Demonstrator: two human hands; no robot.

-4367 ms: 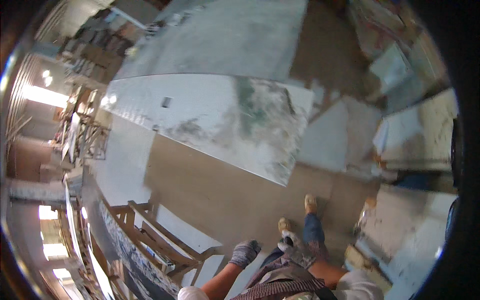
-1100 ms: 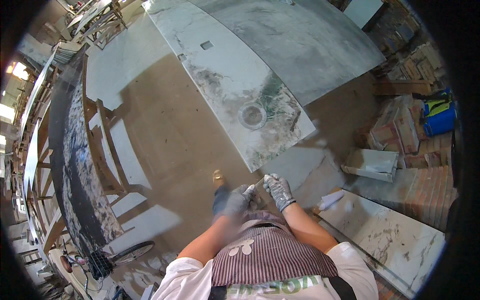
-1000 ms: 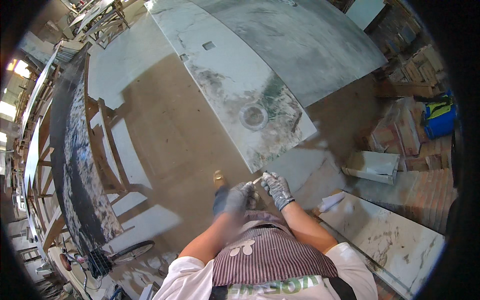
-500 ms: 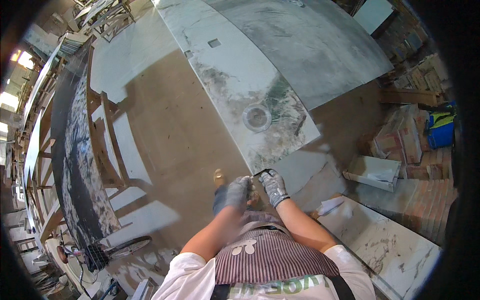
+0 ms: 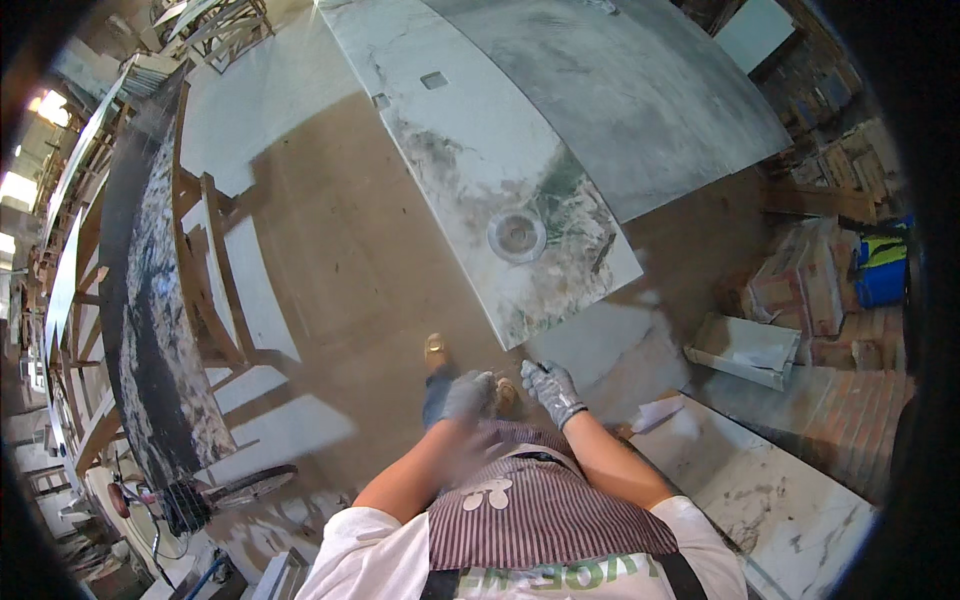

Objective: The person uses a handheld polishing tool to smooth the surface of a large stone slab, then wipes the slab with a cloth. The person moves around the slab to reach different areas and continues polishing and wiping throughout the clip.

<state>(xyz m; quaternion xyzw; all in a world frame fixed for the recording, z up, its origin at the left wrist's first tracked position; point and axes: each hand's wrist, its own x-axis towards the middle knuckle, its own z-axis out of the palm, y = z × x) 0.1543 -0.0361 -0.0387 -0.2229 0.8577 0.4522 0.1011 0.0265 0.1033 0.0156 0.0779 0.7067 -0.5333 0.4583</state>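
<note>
My left hand (image 5: 468,395), in a grey work glove, is curled closed in front of my apron. What it holds, if anything, is hidden. My right hand (image 5: 549,390), gloved the same way, is closed around a small dark thing whose kind I cannot make out; a bit of it shows at the fingertips. Both hands are just short of the near corner of a long marbled stone slab (image 5: 490,290), apart from it. On the slab lies a round, clear or pale disc (image 5: 517,236), next to green and brown veining. A small square cutout (image 5: 433,80) shows farther along the slab.
A large grey slab (image 5: 640,110) lies beyond on the right. At left stands a dark slab on a wooden frame (image 5: 220,290), with a bicycle (image 5: 250,490) below it. On the right are an open white box (image 5: 745,345), a blue bag (image 5: 882,275) and another marbled slab (image 5: 760,480).
Both hands have drawn back from the slab's corner toward my body and moved slightly apart. The dark thing, earlier at the corner between them, now shows only at my right fingertips.
</note>
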